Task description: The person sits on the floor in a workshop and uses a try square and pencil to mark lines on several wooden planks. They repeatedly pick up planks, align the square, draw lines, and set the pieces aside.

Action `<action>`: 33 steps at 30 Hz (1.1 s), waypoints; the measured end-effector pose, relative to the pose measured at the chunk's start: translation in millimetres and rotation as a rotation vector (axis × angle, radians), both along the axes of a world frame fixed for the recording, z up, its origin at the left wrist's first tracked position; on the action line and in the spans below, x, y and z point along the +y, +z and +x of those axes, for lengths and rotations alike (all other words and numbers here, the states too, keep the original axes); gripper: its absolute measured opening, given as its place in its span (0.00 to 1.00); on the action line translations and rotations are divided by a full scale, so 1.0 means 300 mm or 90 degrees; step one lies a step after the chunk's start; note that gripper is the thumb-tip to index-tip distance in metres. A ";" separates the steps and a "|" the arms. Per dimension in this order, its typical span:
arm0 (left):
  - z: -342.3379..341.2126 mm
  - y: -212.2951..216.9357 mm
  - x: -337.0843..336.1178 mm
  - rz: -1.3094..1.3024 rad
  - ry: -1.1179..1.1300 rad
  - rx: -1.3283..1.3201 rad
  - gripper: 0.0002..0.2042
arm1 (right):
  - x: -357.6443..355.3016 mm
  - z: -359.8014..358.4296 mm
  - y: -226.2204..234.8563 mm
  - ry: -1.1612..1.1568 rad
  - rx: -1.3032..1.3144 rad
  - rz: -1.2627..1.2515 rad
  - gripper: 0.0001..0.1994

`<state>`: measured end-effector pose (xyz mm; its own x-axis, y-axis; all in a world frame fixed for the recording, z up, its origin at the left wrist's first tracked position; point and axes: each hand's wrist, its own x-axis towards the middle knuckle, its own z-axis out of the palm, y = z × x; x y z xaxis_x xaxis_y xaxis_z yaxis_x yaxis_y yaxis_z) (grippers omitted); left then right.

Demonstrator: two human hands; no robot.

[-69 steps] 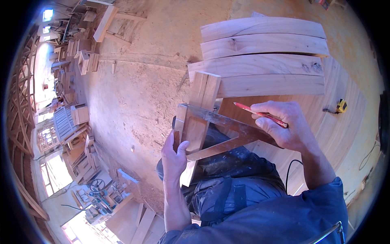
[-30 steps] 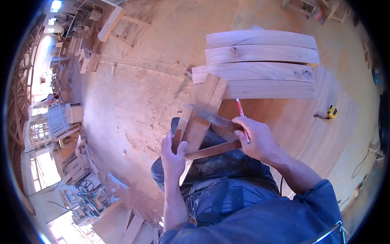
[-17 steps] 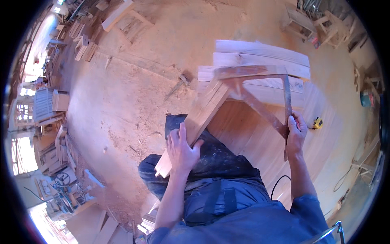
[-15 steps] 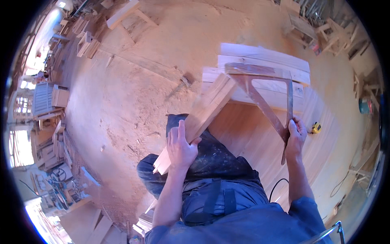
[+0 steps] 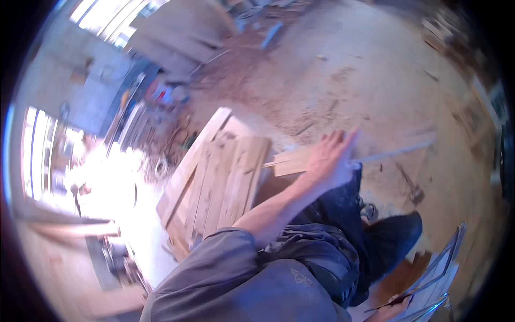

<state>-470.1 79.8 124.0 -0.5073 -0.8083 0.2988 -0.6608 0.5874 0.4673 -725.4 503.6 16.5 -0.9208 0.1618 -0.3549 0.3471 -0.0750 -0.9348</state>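
Observation:
My left hand [image 5: 331, 155] grips a pale wooden board [image 5: 292, 162] that lies across my lap, its index finger stretched out along it. The far part of the board is blurred behind the hand. At the lower right edge, my right hand [image 5: 394, 309] is closed on a triangular frame tool [image 5: 441, 268], partly cut off by the picture's rim. Left of my left arm, several pale boards [image 5: 228, 174] lie side by side in a stack, close to the held board's end.
A hammer-like tool [image 5: 412, 188] lies on the dusty floor to the right. Strewn sawdust [image 5: 311, 115] covers the ground ahead. Large sheets [image 5: 179, 40] lean at the far left, near cluttered tools and timber [image 5: 137, 121]. Stools and wood pieces [image 5: 472, 123] stand at the right.
My view has swung to the left, so the board stack at my left now shows. The triangular tool and right hand have shifted to the lower right edge. The left hand still holds the board.

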 end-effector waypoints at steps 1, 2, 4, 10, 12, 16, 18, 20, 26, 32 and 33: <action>0.108 0.023 -0.004 0.042 0.105 0.018 0.41 | -0.045 -0.014 0.009 0.038 0.003 0.005 0.18; 0.231 0.037 -0.016 0.046 0.186 0.005 0.41 | -0.097 -0.020 0.020 0.075 0.007 0.006 0.18; 0.432 0.052 -0.027 0.070 0.342 -0.001 0.43 | -0.190 -0.043 0.050 0.142 0.017 0.008 0.18; 0.926 0.012 0.056 0.074 0.677 -0.008 0.47 | -0.477 -0.096 0.112 0.341 0.003 0.001 0.18; 1.017 -0.048 0.101 0.099 0.739 -0.024 0.45 | -0.539 -0.100 0.130 0.386 0.007 -0.001 0.18; 1.147 -0.206 0.159 0.109 0.781 -0.122 0.43 | -0.591 -0.100 0.141 0.464 -0.011 -0.007 0.18; 1.168 -0.251 0.188 0.126 0.780 -0.155 0.42 | -0.587 -0.081 0.136 0.491 -0.031 0.007 0.18; 1.199 -0.239 0.182 0.094 0.772 -0.162 0.41 | -0.560 -0.052 0.122 0.503 -0.053 -0.002 0.19; 1.239 -0.181 0.124 0.085 0.819 -0.052 0.41 | -0.458 -0.030 0.090 0.505 -0.098 -0.040 0.19; 1.163 -0.232 -0.065 -0.059 0.670 -0.099 0.37 | -0.461 0.030 0.242 0.305 -0.085 -0.042 0.10; 1.174 -0.253 -0.051 -0.102 0.671 -0.115 0.36 | -0.488 0.049 0.235 0.317 -0.101 -0.081 0.11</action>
<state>-118.0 64.7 48.1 0.3735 -0.8218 0.4302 -0.9205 -0.2712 0.2811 -710.6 357.2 87.0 -0.8083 -0.3346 -0.4846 0.5060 0.0262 -0.8621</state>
